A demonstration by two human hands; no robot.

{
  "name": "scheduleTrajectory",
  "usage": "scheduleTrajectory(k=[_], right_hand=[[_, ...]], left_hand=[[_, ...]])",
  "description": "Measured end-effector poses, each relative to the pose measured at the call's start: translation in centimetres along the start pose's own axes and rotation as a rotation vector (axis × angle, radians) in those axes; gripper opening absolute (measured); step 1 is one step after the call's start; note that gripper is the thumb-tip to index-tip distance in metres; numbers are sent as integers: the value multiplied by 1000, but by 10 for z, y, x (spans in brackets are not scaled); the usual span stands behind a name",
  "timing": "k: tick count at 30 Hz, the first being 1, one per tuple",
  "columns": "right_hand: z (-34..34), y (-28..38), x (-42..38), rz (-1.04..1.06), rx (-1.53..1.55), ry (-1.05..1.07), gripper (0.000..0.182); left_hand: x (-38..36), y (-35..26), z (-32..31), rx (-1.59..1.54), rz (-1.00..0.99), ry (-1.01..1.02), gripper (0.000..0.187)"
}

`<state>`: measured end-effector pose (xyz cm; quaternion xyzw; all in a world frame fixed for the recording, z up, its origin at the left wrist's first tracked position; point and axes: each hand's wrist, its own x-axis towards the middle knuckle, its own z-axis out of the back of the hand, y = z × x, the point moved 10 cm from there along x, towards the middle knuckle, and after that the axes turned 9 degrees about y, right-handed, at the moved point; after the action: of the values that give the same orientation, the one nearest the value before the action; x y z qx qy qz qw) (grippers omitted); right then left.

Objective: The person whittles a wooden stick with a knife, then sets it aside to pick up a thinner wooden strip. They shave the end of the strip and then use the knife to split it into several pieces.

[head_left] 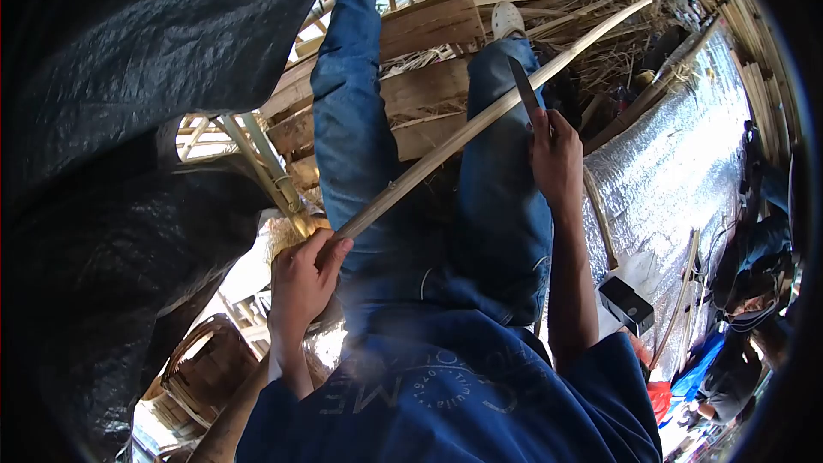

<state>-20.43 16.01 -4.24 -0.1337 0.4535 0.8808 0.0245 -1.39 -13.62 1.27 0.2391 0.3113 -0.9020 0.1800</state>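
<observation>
A long, pale wooden strip [446,146] runs diagonally across my lap, from lower left to upper right. My left hand [307,270] is closed around its lower end. In my right hand [555,154] is a knife [522,86], held by the handle with the blade pointing up and to the left. The blade lies against or just over the strip near my right thigh; whether it touches cannot be told. My legs in blue jeans [356,120] are stretched out beneath the strip.
Wooden planks [433,26] lie between and beyond my legs, with straw and wood shavings [600,26] at upper right. Black sheeting [129,120] hangs at left above a woven basket [206,369]. Silver foil sheeting [677,163] and a black box [626,304] are at right. Another person [737,377] is at lower right.
</observation>
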Motion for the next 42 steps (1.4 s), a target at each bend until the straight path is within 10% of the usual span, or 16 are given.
scheduleTrajectory(k=[13, 15, 17, 22, 29, 36, 42], right_hand=[[33, 2, 19, 195, 49, -101, 25], [35, 39, 13, 637, -28, -85, 34], [4, 19, 24, 455, -78, 315, 22], [7, 42, 20, 675, -144, 442, 16], [83, 69, 62, 809, -154, 19, 23], [270, 90, 119, 465, 272, -608, 20], [350, 126, 65, 525, 878, -626, 14]], left_hand=[[-5, -48, 35, 63, -333, 2, 24], [-18, -51, 56, 156, -290, 8, 25], [-27, -47, 72, 159, -293, -6, 26], [-35, -52, 98, 246, -157, 103, 27], [-103, -122, 206, 280, -731, -1037, 33], [-56, -144, 149, 169, -849, -650, 42], [0, -100, 83, -186, -608, -207, 46]])
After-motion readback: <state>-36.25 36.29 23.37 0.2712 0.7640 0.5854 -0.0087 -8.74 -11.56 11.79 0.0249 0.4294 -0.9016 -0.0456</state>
